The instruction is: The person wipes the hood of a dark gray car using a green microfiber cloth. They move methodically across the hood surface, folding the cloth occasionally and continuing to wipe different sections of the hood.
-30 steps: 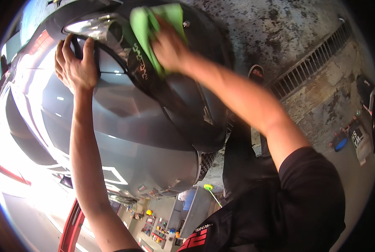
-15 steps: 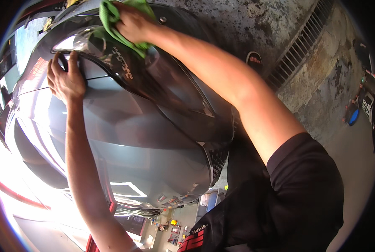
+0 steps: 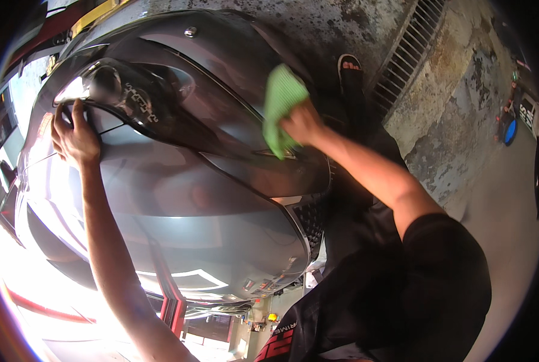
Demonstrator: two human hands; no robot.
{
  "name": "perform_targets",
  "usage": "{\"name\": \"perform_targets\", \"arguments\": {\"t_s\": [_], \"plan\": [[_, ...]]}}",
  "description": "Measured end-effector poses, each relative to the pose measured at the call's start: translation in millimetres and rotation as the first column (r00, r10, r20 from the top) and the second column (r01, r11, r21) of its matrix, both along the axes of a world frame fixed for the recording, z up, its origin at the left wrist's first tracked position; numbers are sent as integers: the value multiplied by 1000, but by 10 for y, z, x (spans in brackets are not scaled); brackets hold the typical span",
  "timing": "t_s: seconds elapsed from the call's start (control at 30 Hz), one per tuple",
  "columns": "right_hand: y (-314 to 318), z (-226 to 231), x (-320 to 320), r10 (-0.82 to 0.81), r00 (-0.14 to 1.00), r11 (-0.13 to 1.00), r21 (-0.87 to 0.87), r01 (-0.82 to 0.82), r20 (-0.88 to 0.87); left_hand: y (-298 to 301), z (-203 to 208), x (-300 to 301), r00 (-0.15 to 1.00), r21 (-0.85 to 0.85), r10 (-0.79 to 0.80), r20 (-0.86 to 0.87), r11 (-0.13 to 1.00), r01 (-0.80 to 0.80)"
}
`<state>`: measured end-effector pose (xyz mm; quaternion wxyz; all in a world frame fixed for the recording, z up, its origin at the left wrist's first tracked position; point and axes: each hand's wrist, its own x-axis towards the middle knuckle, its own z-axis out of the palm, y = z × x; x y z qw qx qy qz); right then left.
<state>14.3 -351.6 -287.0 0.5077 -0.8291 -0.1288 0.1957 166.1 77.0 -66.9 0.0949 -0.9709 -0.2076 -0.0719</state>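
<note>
My right fingers (image 3: pixel 293 125) clutch the green cloth (image 3: pixel 281 99), at the grey car (image 3: pixel 179 172)'s front corner. Left fingers (image 3: pixel 78 116) bent by the headlight (image 3: pixel 105 85); can't tell if gripping. Best: cloth flat, light pressure. Silver round fitting (image 3: pixel 190 32) could snag it. Sandalled foot (image 3: pixel 349 68), floor drain (image 3: pixel 405 53) beyond.

Widest lane: over the grey car body (image 3: pixel 179 175), between left grip (image 3: pixel 79 145) and right grip (image 3: pixel 304 123). Left forearm (image 3: pixel 111 241) walls off the near left side, so no sideways pass there. Green cloth (image 3: pixel 280 108) blocks left and far of the right grip; right forearm (image 3: pixel 369 169) shuts the near right. Dark-trousered leg (image 3: pixel 351 223) is just beside the car's right end, sandalled foot (image 3: pixel 349 65) beyond. Far side passes over the bodywork, but mind the round silver fitting (image 3: pixel 190 32). Right of the foot: room above the floor grating (image 3: pixel 405 54).
</note>
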Motion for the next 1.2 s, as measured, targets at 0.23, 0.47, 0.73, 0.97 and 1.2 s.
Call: {"name": "perform_targets", "arguments": {"t_s": [0.23, 0.47, 0.73, 0.97, 1.2], "plan": [[995, -179, 1221, -216, 942, 965, 204, 165, 258, 153, -16, 33, 1000, -38, -1, 6, 999, 1], [-713, -40, -1380, -143, 870, 990, -59, 130, -472, -78, 14, -21, 998, 9, 56, 0, 998, -56], [145, -200, 111, -51, 996, 999, -5, 52, 77, -95, 25, -34, 999, -12, 43, 4, 999, -43], [-361, 289, -593, 260, 951, 966, -52, -255, 167, -17, -13, 11, 999, -39, 32, 19, 999, -32], [-843, 715, -1570, -102, 917, 994, -69, 81, -386, 18, 9, 40, 1000, -26, 25, -10, 999, -25]]}}
